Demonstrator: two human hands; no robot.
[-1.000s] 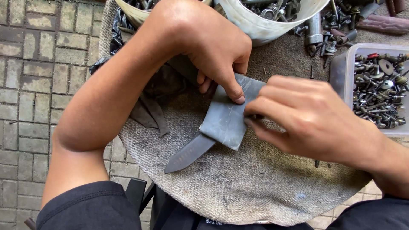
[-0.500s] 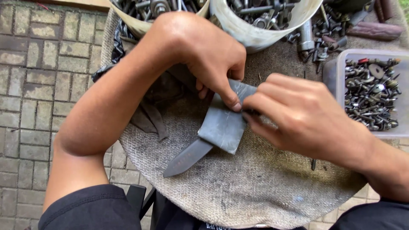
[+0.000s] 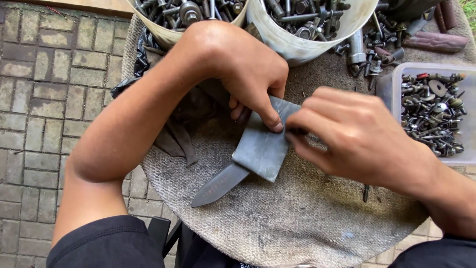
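**— What do your hands have right now?**

— My left hand is curled, and its fingertip presses down on the grey abrasive sheet, which is folded around the upper part of the knife blade. My right hand is closed in a pinch at the right edge of the same sheet; I think the knife's handle end is inside it, but the sheet and my fingers hide that part. The blade lies on the burlap cloth in the middle, tip pointing down-left, and only its lower part comes out of the sheet.

**— How to do it well?**

— In my opinion, keep the sheet flat against the steel, press evenly, and keep the fingertip behind the edge, never across it. The blade should stay low on the cloth so it cannot slip.

**— And the containers?**

— Two round pale buckets at the top: the left bucket and the right bucket, both full of bolts, nuts and metal pieces. At right a clear plastic box holds small screws and washers. Loose bolts lie between them
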